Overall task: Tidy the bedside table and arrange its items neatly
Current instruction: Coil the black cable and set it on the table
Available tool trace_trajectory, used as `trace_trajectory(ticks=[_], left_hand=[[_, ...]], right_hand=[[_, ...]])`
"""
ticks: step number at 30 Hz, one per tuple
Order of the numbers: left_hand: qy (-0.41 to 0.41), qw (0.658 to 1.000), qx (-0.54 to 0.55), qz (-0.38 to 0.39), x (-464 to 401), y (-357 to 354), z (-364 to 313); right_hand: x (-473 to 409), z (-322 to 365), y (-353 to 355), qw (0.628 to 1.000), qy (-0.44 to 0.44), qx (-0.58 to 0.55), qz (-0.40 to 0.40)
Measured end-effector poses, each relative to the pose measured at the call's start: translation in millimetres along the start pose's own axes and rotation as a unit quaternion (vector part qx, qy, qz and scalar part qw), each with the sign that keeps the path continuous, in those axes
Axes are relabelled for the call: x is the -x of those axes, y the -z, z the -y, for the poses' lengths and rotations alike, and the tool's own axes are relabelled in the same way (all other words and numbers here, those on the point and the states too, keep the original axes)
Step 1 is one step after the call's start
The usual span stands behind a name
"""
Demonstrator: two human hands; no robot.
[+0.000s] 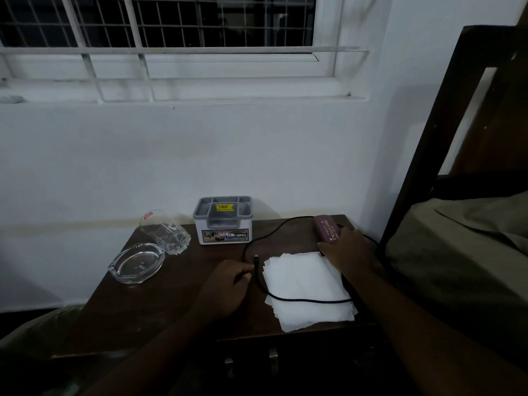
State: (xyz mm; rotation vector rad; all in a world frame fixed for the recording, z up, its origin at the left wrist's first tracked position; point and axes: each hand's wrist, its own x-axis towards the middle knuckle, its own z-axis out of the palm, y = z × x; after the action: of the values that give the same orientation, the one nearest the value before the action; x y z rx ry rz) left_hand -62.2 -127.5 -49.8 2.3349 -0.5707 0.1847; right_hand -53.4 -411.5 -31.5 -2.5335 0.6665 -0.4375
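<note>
On the dark wooden bedside table (160, 304), my left hand (225, 284) pinches a black cable (300, 300) near its plug end; the cable loops over a stack of white paper sheets (305, 284) and runs to the back right. My right hand (350, 250) rests on the near end of a maroon spectacle case (327, 228) at the right rear. A grey-and-white plastic organiser box (223, 221) stands at the back middle. A glass tumbler (168, 232) lies on its side at the back left, beside a clear glass ashtray (138, 262).
A white wall and a barred window (171, 38) rise behind the table. A dark wooden bed frame (445, 124) with bedding (457, 252) stands close on the right. Drawer handles (273, 358) show on the table front below.
</note>
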Motion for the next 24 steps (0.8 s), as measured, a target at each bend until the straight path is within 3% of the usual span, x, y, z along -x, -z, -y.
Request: trace_trajectory(ticks=[7, 10, 13, 17, 20, 24], left_hand=[[0.004, 0.999, -0.031, 0.019, 2.0, -1.7, -2.7], [-0.013, 0.999, -0.023, 0.041, -3.1, 2.4, -10.8], [0.016, 0.998, -0.033, 0.043, -13.1, 3.8, -18.5], [0.055, 0.994, -0.079, 0.050, -19.0, 2.3, -20.8], [0.051, 0.992, -0.109, 0.026, -22.2, 0.7, -23.3], [0.072, 0.992, -0.106, -0.008, -23.2, -3.2, -24.1]], right_hand=[[-14.4, -21.4, 24.2, 0.994, -0.065, 0.015, -0.083], [-23.3, -49.4, 36.8, 0.986, -0.127, 0.103, 0.012], [-29.6, -69.3, 40.8, 0.980, -0.123, 0.140, 0.069], [-35.5, -73.1, 43.7, 0.991, -0.121, 0.042, 0.034], [-33.1, -61.5, 47.3, 0.990, -0.104, -0.091, -0.034], [-33.5, -47.5, 49.5, 0.949, -0.073, -0.286, -0.106]])
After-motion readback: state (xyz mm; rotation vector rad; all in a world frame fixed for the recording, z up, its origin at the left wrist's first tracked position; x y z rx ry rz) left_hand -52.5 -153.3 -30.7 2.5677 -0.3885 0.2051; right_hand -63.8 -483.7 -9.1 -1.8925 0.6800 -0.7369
